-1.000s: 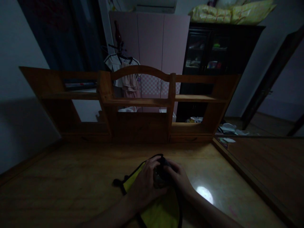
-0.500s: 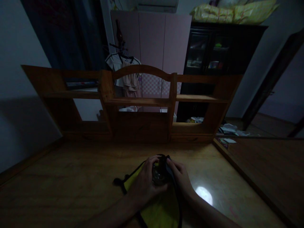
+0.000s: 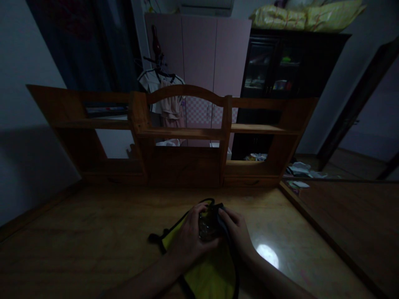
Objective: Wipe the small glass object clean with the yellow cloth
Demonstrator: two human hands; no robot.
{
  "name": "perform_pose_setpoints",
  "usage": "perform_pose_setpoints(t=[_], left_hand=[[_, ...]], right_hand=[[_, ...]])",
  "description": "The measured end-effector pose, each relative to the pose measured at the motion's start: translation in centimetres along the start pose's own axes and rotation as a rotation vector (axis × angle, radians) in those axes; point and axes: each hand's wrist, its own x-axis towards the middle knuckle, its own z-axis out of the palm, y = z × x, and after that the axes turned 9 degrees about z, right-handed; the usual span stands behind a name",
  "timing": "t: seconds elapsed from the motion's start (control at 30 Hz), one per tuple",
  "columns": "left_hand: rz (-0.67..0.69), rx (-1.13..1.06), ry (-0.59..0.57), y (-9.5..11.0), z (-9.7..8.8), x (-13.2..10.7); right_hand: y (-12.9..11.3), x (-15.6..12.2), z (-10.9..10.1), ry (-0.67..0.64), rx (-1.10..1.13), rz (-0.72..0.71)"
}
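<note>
My left hand (image 3: 189,241) is closed around a clear, glass-like object (image 3: 207,228), thumb along its near side and fingers over its far side. Its exact kind is hard to make out in the dim light. On its right, my right hand (image 3: 238,232) pinches a dark bluish cloth edge (image 3: 222,219) against the object, thumb on top. Beneath both hands lies a yellow fabric piece (image 3: 215,272) with black trim and a black tab at its left corner. Whether the dark edge belongs to the yellow fabric, I cannot tell.
The wooden desktop (image 3: 102,232) carries a bright light reflection on the right. A wooden shelf unit (image 3: 183,133) stands along its far edge. Behind are a pink wardrobe (image 3: 199,58), a dark cabinet (image 3: 299,70) and hanging clothes (image 3: 162,85). A raised wooden edge (image 3: 314,226) runs down the right.
The clear object has shifted and turned slightly within my left hand. My right hand's dark cloth has moved a little along its right side. Both hands stay in nearly the same place.
</note>
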Motion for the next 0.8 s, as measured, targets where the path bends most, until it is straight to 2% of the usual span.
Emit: perform_pose_setpoints(t=[0.23,0.4,0.8], left_hand=[[0.060,0.055,-0.024,-0.4,0.0,-0.2],[0.140,0.079,-0.086,-0.7,0.3,-0.8],[0.324,0.156,-0.144,-0.8,0.1,-0.7]], right_hand=[[0.5,0.3,0.1,-0.131,0.007,0.039],[0.9,0.6,0.1,-0.074,-0.128,0.042],[-0.1,0.2,0.1,-0.114,-0.213,-0.090]])
